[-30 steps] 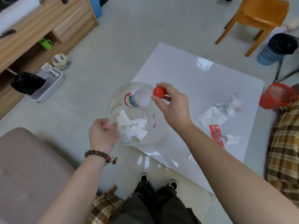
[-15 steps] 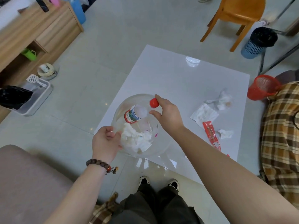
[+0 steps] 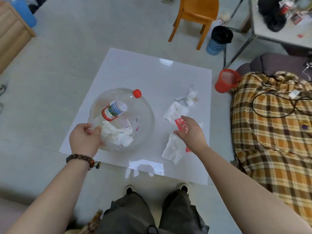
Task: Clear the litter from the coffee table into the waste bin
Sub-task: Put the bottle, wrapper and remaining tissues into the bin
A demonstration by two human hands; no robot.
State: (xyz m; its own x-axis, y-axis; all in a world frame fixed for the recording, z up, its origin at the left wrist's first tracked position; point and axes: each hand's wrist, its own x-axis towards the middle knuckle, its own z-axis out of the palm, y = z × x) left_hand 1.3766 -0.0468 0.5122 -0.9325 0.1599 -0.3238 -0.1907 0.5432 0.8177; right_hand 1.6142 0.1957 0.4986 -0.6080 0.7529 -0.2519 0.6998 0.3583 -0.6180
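Note:
A clear round bin (image 3: pixel 145 125) stands on the white coffee table (image 3: pixel 152 73), with my left hand (image 3: pixel 84 139) gripping its near rim. Inside lie crumpled white tissues (image 3: pixel 118 134) and a plastic bottle (image 3: pixel 114 111) with a red-banded label, its red cap (image 3: pixel 137 93) leaning at the far rim. My right hand (image 3: pixel 190 132) hovers open over a red wrapper (image 3: pixel 181 124) to the right of the bin. Flat tissues (image 3: pixel 175 112) and a second sheet (image 3: pixel 173 149) lie around it. A crumpled tissue (image 3: pixel 191 96) sits farther back.
A red mesh basket (image 3: pixel 226 81) stands off the table's right edge beside a plaid-covered couch (image 3: pixel 270 124). A blue bin with a black liner (image 3: pixel 218 39) and an orange chair (image 3: pixel 195 16) stand beyond the table. My shoes (image 3: pixel 157 188) are at the near edge.
My right hand let go of the bottle, which now rests in the clear bin, and moved right to above the red wrapper. The left hand stays on the bin rim.

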